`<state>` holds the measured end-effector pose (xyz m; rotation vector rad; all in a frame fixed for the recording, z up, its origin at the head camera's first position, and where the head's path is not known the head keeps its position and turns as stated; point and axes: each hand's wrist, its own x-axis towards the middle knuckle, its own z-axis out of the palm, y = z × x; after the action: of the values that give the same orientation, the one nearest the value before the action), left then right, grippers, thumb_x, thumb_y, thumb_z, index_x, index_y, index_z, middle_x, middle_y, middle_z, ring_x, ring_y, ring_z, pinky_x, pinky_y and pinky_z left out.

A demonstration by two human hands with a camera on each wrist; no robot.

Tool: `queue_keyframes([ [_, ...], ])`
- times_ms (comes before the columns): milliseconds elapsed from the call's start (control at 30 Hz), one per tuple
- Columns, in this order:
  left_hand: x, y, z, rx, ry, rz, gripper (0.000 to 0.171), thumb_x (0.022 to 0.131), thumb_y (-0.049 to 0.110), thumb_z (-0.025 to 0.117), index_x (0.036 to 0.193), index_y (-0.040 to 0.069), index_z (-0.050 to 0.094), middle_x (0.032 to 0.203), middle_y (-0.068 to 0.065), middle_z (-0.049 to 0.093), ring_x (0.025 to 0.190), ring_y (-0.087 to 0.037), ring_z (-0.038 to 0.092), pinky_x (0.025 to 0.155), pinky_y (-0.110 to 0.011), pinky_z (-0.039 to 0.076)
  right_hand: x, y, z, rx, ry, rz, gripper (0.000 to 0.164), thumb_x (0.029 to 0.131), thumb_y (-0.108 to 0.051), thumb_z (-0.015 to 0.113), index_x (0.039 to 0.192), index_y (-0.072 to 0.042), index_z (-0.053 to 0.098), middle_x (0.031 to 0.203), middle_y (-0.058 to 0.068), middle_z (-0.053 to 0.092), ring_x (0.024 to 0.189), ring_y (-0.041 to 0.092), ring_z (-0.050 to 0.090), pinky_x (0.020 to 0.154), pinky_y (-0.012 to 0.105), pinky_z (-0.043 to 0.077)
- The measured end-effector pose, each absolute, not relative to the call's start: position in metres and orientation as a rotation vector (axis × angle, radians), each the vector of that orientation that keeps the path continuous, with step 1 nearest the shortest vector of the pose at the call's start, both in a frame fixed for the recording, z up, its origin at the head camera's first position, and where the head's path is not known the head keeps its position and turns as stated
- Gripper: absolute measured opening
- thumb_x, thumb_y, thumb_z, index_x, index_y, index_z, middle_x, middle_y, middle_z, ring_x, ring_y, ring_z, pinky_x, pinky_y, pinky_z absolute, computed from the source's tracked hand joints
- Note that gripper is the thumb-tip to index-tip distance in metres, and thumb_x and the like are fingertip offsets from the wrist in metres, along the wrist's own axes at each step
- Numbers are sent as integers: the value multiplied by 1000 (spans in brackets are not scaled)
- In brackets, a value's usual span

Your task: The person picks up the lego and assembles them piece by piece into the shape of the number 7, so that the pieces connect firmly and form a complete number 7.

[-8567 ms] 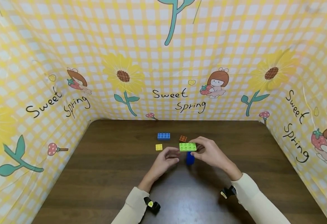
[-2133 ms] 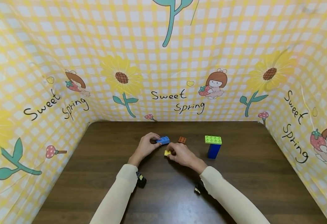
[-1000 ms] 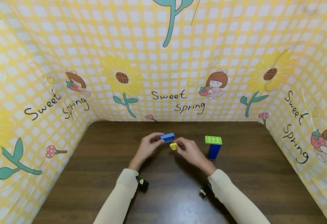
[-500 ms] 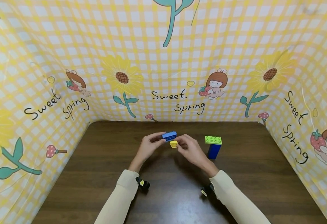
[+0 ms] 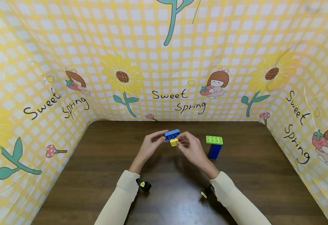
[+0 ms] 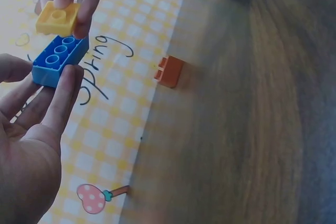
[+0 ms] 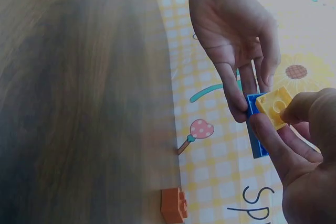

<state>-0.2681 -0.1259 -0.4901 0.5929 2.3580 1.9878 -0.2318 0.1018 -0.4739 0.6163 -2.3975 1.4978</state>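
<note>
My left hand (image 5: 148, 146) pinches a blue eight-stud toy building brick (image 5: 171, 135) above the table, its hollow underside tilted towards the head camera. Tubes show inside the blue brick (image 6: 48, 75) in the left wrist view. Between thumb and fingers, my right hand (image 5: 192, 149) holds a small yellow brick (image 5: 173, 142). Its hollow side also faces out. The yellow brick (image 7: 275, 107) lies against the blue one's open underside, near the end away from the left hand; whether they are joined I cannot tell.
Right of the hands stands a dark blue upright block (image 5: 214, 152) with a lime green brick (image 5: 214, 139) across its top. An orange-brown brick (image 6: 172, 72) lies on the table near the back, hidden in the head view. Patterned cloth (image 5: 169, 62) walls the table in.
The green-topped block went from the hands to the table's right. Both hands then picked up the blue and yellow bricks, raised and tipped them, and brought the yellow up to the blue.
</note>
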Motion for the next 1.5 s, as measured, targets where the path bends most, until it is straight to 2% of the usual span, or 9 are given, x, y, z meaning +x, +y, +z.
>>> queue_keyframes([
  [100, -267, -125, -486, 635, 2356, 1990, 34, 108, 12, 64, 140, 5, 69, 134, -21, 72, 107, -14, 72, 102, -57, 57, -230, 101, -470, 603, -2374, 1487, 17, 97, -4, 77, 112, -8, 68, 109, 8, 69, 98, 21, 75, 83, 35, 65],
  [233, -265, -124, -482, 685, 2355, 1989, 35, 107, 7, 63, 141, 3, 68, 133, -23, 72, 107, -9, 70, 99, -41, 60, -228, 99, -467, 584, -2355, 1473, 14, 98, -8, 78, 110, -10, 71, 105, 6, 72, 92, 19, 73, 80, 40, 64],
  [333, -263, -124, -480, 712, 2349, 1989, 36, 106, 4, 62, 141, 1, 67, 134, -24, 71, 108, -8, 69, 95, -26, 59, -226, 97, -465, 563, -2358, 1469, 13, 98, -10, 79, 109, -11, 72, 103, 5, 74, 89, 18, 73, 79, 38, 64],
  [433, -261, -124, -479, 734, 2339, 1989, 38, 105, 1, 62, 142, 0, 66, 132, -25, 71, 109, -9, 69, 93, -20, 57, -225, 96, -463, 550, -2363, 1438, 14, 97, -11, 80, 108, -11, 73, 100, 5, 75, 86, 16, 71, 77, 32, 63],
  [633, -257, -123, -475, 736, 2311, 1987, 40, 104, -2, 61, 144, 0, 65, 131, -26, 71, 111, -14, 68, 93, -22, 58, -223, 94, -462, 514, -2366, 1343, 13, 95, -12, 82, 106, -12, 75, 92, 3, 74, 74, 13, 63, 67, 23, 55],
  [933, -252, -119, -469, 763, 2233, 2008, 47, 101, 2, 71, 146, 0, 62, 134, -27, 67, 117, -29, 70, 95, -22, 60, -222, 90, -460, 465, -2321, 1210, 12, 93, -12, 85, 102, -11, 77, 88, 2, 76, 72, 10, 64, 64, 23, 54],
  [1133, -252, -117, -468, 717, 2265, 2018, 47, 97, 8, 79, 142, 9, 67, 130, -20, 71, 115, -22, 71, 96, -24, 60, -220, 87, -458, 446, -2296, 1162, 12, 92, -11, 85, 101, -11, 78, 88, 2, 77, 70, 11, 66, 63, 23, 54],
  [1500, -251, -112, -468, 723, 2319, 2031, 40, 99, 7, 76, 138, 8, 70, 123, -20, 74, 107, -18, 72, 91, -24, 61, -218, 86, -460, 454, -2231, 1091, 13, 91, -13, 87, 101, -11, 78, 88, 1, 75, 68, 10, 65, 59, 24, 53],
])
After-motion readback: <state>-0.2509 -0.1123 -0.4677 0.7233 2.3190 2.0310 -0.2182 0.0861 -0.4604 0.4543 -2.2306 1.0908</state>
